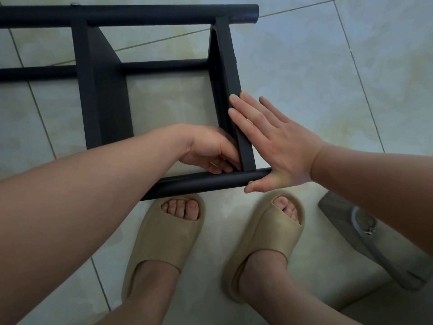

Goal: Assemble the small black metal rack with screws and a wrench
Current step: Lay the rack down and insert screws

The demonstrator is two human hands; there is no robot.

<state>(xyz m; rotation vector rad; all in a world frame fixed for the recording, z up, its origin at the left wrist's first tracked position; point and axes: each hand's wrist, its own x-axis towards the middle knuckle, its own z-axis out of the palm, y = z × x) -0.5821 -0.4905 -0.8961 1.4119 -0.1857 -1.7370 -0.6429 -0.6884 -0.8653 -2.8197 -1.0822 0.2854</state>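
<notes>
The black metal rack (103, 90) lies on its side on the tiled floor, with tubes running left to right and flat cross pieces between them. My right hand (264, 139) lies flat with straight fingers against the outer face of the right cross piece (226, 66), its thumb along the near tube (206, 181) beside a small silver screw head (251, 182). My left hand (210, 148) reaches inside the frame at the same corner, fingers curled behind the cross piece; what they hold is hidden. No wrench shows.
My two feet in beige slippers (164, 240) stand just below the near tube. A grey object with a small metal piece (370, 231) lies on the floor at lower right. Another screw head (75, 4) sits on the far tube.
</notes>
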